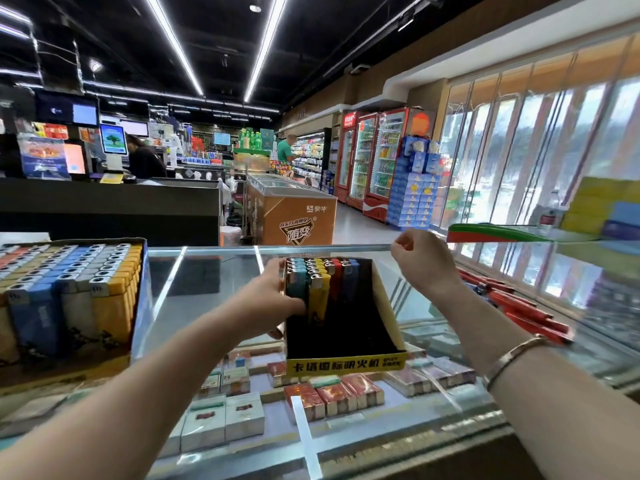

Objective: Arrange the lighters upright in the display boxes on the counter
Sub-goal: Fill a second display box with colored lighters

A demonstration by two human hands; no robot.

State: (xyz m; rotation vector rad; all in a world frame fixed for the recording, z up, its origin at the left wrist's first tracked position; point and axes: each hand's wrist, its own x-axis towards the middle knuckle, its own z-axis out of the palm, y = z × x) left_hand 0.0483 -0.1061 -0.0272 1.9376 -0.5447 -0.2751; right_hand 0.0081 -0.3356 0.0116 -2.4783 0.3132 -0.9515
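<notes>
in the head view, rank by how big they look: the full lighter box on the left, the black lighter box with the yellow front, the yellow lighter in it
1. Full lighter box, though it is nearer the camera, so unsure
2. Black lighter box
3. Yellow lighter, clearly smallest

The counter [214,271] is showing clear, glossy glass with bright reflections. At twelve o'clock the lighters [320,284] are looking like smooth coloured plastic with shiny metal caps, standing in a matt black cardboard display box [346,363] with a yellow printed front. At four o'clock a polished metal bracelet [516,355] is gleaming.
</notes>
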